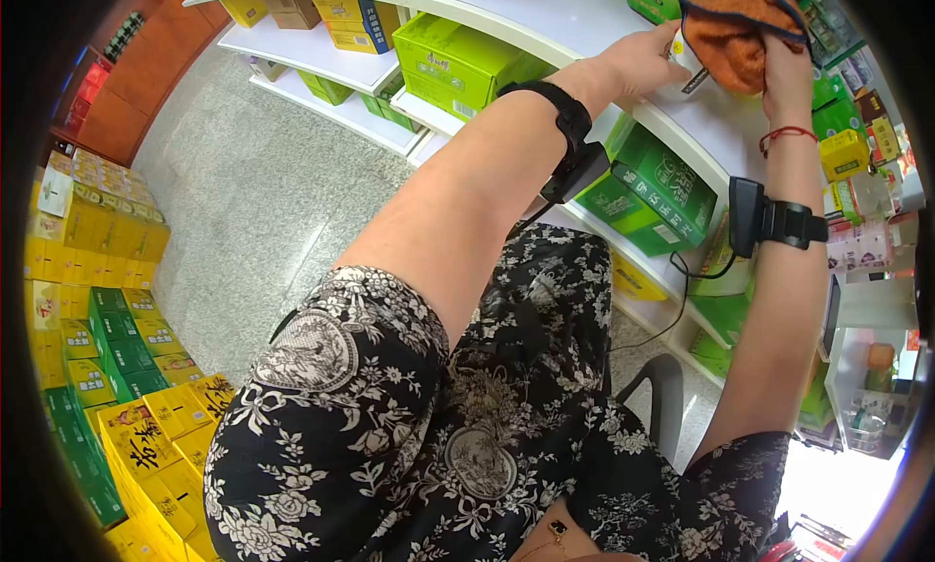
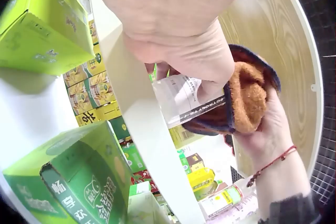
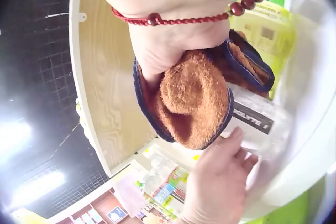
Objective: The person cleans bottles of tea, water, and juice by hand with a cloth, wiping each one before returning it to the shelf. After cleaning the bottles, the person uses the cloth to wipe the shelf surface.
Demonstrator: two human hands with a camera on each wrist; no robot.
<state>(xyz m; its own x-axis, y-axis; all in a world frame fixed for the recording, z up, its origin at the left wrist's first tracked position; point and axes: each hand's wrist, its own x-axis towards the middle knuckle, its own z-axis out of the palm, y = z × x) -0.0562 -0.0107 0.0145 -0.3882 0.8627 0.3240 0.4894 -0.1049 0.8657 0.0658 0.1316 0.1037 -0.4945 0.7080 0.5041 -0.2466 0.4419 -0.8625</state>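
A clear-and-white bottle [image 2: 170, 100] with a black "ELECTROLYTE" band is held in my left hand [image 1: 638, 67], at the edge of the curved white shelf top [image 1: 531, 31]. My right hand [image 1: 785, 75] grips an orange terry cloth [image 1: 730, 51] with dark blue edging. In the left wrist view the cloth is bunched against the labelled end of the bottle, covering that part. The right wrist view shows the right fingers largely buried in the cloth's folds, with the left fingers [image 3: 231, 150] near its edge.
Green cartons [image 1: 453, 65] and a darker green box [image 1: 662, 187] fill the shelves below. Stacks of yellow cartons [image 1: 161, 465] stand on the floor at left. A dark chair armrest [image 1: 662, 387] is beside my lap, and a thin black cable [image 1: 687, 299] hangs from the right wrist camera.
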